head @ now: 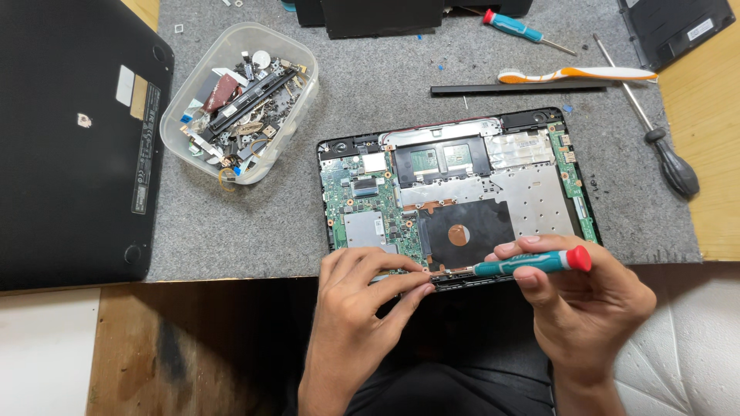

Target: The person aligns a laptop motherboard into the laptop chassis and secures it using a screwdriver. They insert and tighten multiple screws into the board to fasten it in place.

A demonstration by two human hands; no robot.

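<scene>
1. Matting: a grey felt mat (pixel 385 85) covers the wooden bench and carries nearly everything in view.
2. A black laptop bottom cover (pixel 69 139) lies flat at the far left, partly on the mat.
3. An opened laptop (pixel 532 192) sits at the mat's near edge, its green circuit board, silver shielding and a dark pad with a copper spot all exposed.
4. A clear plastic tub (pixel 297 58) stands left of the laptop, filled with screws, brackets and black strips.
5. The right hand (pixel 586 300) grips a teal screwdriver with a red cap (pixel 532 263), thumb and fingers closed round the handle; the tool lies almost level, its tip at the laptop's near edge.
6. The left hand (pixel 362 293) is curled, forefinger and thumb pinched together right at the screwdriver's tip, touching the laptop's near rim.
7. A black-handled screwdriver (pixel 663 146) lies on the mat right of the laptop.
8. A long black strip (pixel 516 89) lies beyond the laptop, with a white and orange toothbrush (pixel 578 74) just past it.
9. A second teal screwdriver (pixel 524 31) lies near the mat's far edge.
</scene>
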